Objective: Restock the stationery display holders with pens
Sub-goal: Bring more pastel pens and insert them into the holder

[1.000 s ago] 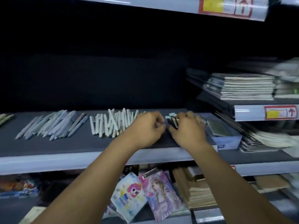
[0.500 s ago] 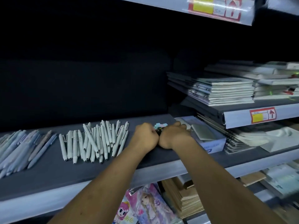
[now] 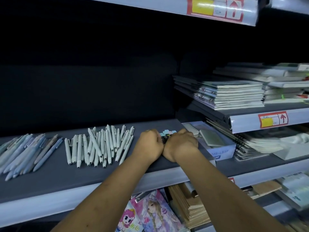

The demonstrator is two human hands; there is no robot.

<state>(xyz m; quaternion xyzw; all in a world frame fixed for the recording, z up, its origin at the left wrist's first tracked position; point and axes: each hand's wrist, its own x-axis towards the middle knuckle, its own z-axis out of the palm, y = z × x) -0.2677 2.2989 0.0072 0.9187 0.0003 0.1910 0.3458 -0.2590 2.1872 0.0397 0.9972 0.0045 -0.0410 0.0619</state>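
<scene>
Site: I read this as a stationery shop aisle. Evidence: tiered grey shelf (image 3: 50,180) with red-and-yellow price labels (image 3: 272,121) clipped in the front rails; loose pens (image 3: 100,146) laid out in sorted piles; notebooks (image 3: 234,96) stacked flat in multiples; cartoon-print clipboards (image 3: 155,213) racked on the tier below.

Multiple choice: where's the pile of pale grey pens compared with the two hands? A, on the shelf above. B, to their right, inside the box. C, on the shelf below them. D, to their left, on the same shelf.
D: the pale grey pens lie on the shelf left of the left hand and right hand, which grip a pen bundle.
</scene>
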